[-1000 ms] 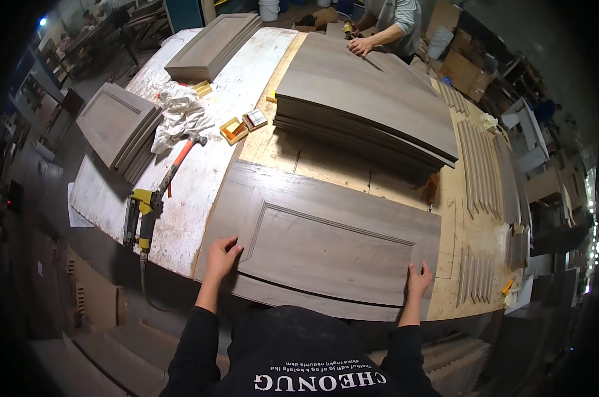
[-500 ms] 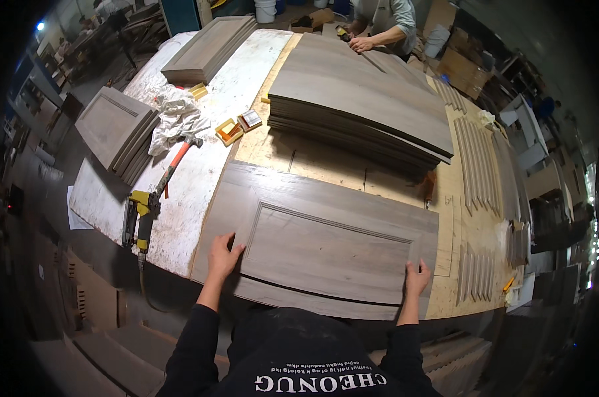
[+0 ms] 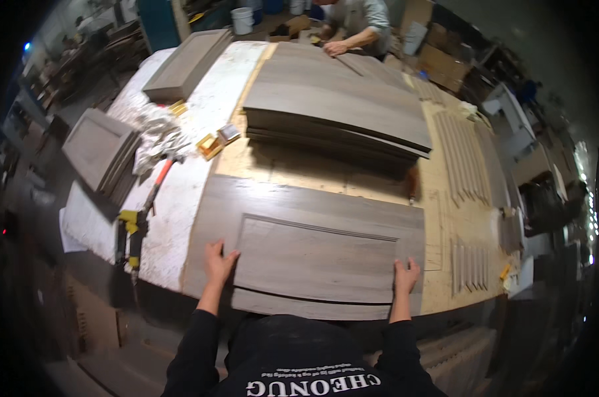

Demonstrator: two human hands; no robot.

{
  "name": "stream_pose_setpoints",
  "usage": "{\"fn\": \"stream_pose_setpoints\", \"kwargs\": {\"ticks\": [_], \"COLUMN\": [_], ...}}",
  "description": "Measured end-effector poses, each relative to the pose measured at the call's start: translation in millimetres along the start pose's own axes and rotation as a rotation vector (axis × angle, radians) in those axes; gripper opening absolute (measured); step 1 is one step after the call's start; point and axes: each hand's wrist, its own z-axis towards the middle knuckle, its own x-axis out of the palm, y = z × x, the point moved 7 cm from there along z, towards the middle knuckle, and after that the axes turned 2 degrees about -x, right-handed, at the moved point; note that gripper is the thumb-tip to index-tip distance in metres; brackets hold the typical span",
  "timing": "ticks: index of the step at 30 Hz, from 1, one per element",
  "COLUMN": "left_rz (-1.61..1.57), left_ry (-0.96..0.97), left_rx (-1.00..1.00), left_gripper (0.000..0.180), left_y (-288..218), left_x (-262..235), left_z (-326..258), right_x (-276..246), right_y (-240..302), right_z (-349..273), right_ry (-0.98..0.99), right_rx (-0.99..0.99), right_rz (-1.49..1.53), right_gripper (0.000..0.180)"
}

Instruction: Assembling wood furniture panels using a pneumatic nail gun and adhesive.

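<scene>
A grey-brown wooden door panel (image 3: 316, 261) lies in front of me on the worktable, its inner field framed by a grooved moulding. A dark line runs along the near side of that field. My left hand (image 3: 218, 263) rests at the left end of the field, fingers outstretched and thumb apart. At the opposite end my right hand (image 3: 405, 274) touches the panel in a similar way, thumb toward the field. Both hands look open, though their undersides are hidden. Beyond the panel stands a stack of large wooden boards (image 3: 339, 96).
A nail gun (image 3: 130, 235), a red-handled hammer (image 3: 162, 175) and a white rag (image 3: 159, 139) lie left. Panels are stacked farther left (image 3: 101, 142) and at the back (image 3: 187, 63). Wooden strips (image 3: 459, 159) lie right. A co-worker's hand (image 3: 336, 47) rests on the far boards.
The whole view has shifted, so the table appears lower and farther left. My hands stay at the two ends of the panel's field. The co-worker's yellow tool shows less clearly.
</scene>
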Motion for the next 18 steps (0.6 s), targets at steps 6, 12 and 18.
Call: {"fn": "stream_pose_setpoints", "kwargs": {"ticks": [6, 12, 18], "left_rz": [-0.074, -0.031, -0.215], "left_ry": [-0.042, 0.119, 0.122], "left_rx": [-0.005, -0.103, -0.228], "left_gripper": [0.057, 0.058, 0.044], "left_y": [36.3, 10.7, 54.6], "left_x": [9.6, 29.2, 14.7], "left_z": [11.9, 23.9, -7.0], "right_x": [30.0, 13.8, -19.0], "right_y": [8.9, 18.2, -19.9], "right_z": [2.9, 17.8, 12.1], "right_ry": [0.071, -0.048, 0.247], "right_rx": [0.04, -0.099, 0.022], "right_rz": [-0.107, -0.088, 0.286], "right_gripper": [0.058, 0.053, 0.042]}}
